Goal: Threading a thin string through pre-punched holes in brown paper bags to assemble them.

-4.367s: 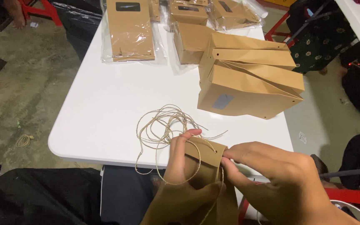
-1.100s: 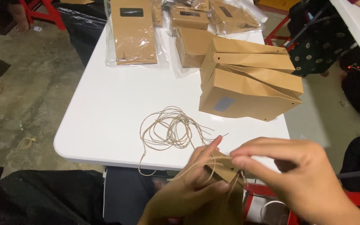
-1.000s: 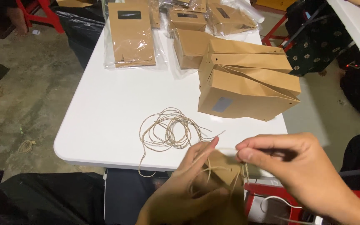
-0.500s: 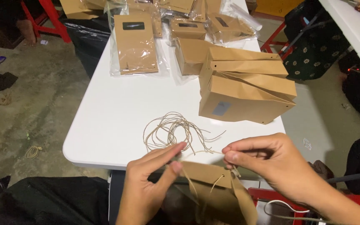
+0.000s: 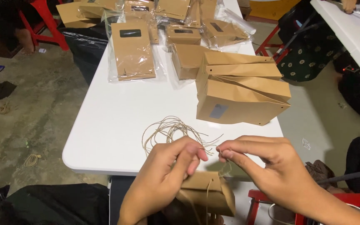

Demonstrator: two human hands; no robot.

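A small brown paper bag (image 5: 207,196) sits in front of me at the near table edge, with my left hand (image 5: 163,175) gripping its folded top. My right hand (image 5: 267,164) pinches a thin piece of tan twine (image 5: 226,166) that runs down to the bag's top. A loose coil of the same twine (image 5: 169,131) lies on the white table (image 5: 113,121) just beyond my hands. The bag's lower part is out of view.
Two filled brown paper bags (image 5: 240,98) lie stacked on their sides at the right. Flat bags in clear plastic sleeves (image 5: 132,50) lie at the far end. Red stools (image 5: 271,196) stand beside the table, and another white table (image 5: 351,29) is at the right.
Both hands have shifted with the bag near the table edge. My right hand has pulled the twine up from the bag top, and the view has tilted toward the far end.
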